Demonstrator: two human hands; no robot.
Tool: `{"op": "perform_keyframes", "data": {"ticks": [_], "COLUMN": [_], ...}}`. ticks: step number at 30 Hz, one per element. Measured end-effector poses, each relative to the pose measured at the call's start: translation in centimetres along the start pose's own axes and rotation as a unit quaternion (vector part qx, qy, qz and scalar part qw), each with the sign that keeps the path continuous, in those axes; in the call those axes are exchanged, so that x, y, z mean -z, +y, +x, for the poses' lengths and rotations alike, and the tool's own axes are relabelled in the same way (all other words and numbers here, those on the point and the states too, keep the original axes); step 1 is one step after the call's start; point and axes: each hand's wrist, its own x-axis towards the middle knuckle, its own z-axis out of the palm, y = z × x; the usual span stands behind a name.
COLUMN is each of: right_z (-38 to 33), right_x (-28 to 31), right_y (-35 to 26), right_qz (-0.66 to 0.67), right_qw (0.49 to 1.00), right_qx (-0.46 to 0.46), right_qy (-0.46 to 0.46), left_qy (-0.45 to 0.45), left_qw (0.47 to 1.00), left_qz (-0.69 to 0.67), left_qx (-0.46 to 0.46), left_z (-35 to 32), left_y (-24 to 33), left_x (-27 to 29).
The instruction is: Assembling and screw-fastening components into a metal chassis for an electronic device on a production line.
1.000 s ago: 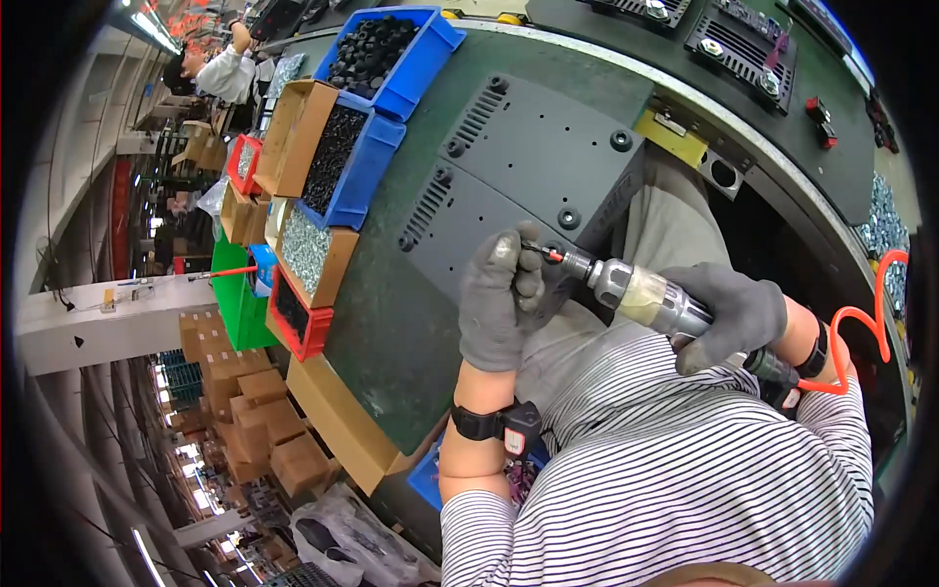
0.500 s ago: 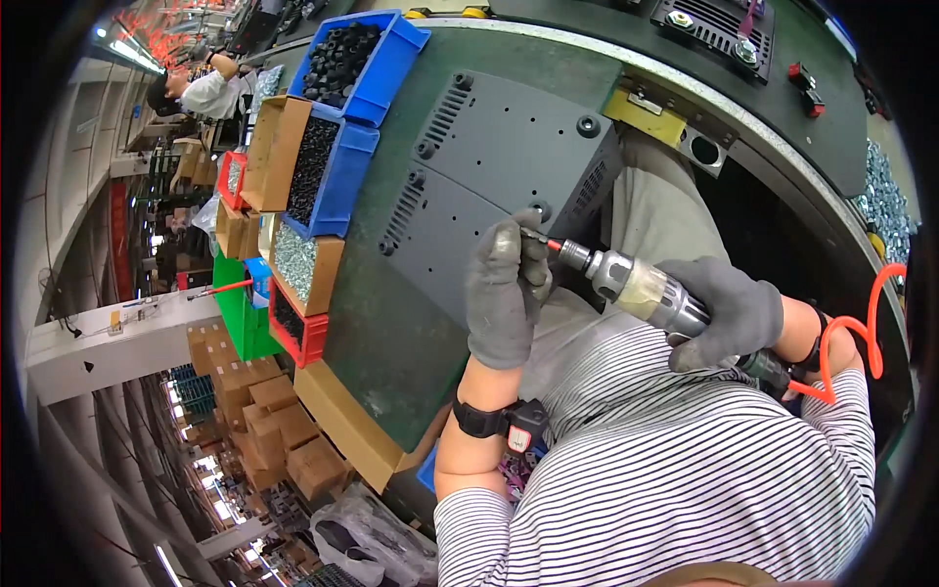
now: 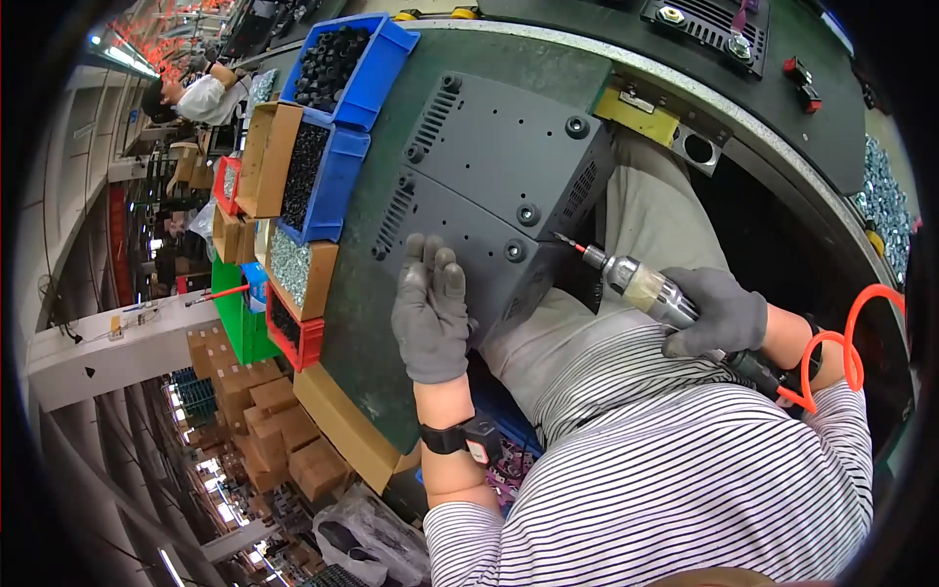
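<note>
My right hand [image 3: 722, 311], in a grey glove, grips a power screwdriver [image 3: 650, 292] with a coiled orange cord [image 3: 849, 338]. The driver's bit points up and left, just right of the adjoining corners of two dark grey metal cases. My gloved left hand [image 3: 430, 318] is open, fingers stretched out, over the left end of the near case [image 3: 465, 235]. Against it lies the far case [image 3: 504, 132]. Both carry vent slots and small holes, with black round feet at their corners, such as the foot [image 3: 514, 251] by the bit. Part of the near case is hidden behind my left hand.
Left on the green bench [image 3: 367, 362] stand blue bins of black parts [image 3: 334, 64], a cardboard box of silvery screws [image 3: 291, 262] and a red bin [image 3: 296, 333]. Beyond the bench's edge, another slotted panel [image 3: 709, 29] lies at the far right. A person [image 3: 201, 98] works far left.
My left hand has moved left, away from the driver's bit, and its fingers have straightened. The driver has shifted slightly. The near case's corner and foot, hidden before, now show.
</note>
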Motion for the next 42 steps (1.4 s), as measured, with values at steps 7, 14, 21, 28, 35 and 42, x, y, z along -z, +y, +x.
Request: {"op": "perform_keyframes", "data": {"ticks": [7, 14, 21, 28, 35, 42], "right_z": [0.6, 0.9, 1.3, 1.4, 0.6, 5.5], "right_x": [-0.3, -0.6, -0.5, 0.4, 1.7, -1.0], "right_y": [-0.5, -0.5, -0.4, -1.1, -4.5, -9.1], "right_qz": [-0.006, 0.014, 0.014, 0.033, -0.041, -0.001], "right_qw": [1.000, 1.000, 1.000, 0.999, 0.993, 0.968], "right_qx": [-0.001, 0.008, 0.014, -0.024, 0.015, 0.141], "right_qy": [0.002, 0.001, 0.009, -0.032, -0.108, -0.209], "left_qy": [0.028, -0.077, 0.107, -0.025, -0.012, -0.009], "left_qw": [0.997, 0.995, 0.988, 0.994, 1.000, 0.999], "left_qz": [0.056, 0.055, 0.104, 0.098, 0.011, 0.045], "left_qx": [-0.040, -0.010, -0.046, -0.032, -0.006, 0.008], "left_z": [0.1, 0.5, 0.0, -1.0, -3.7, -4.6], "left_y": [0.8, 1.1, 0.6, 1.1, 1.1, 0.3], "left_x": [0.7, 1.3, -0.1, 0.3, 0.2, 1.1]}}
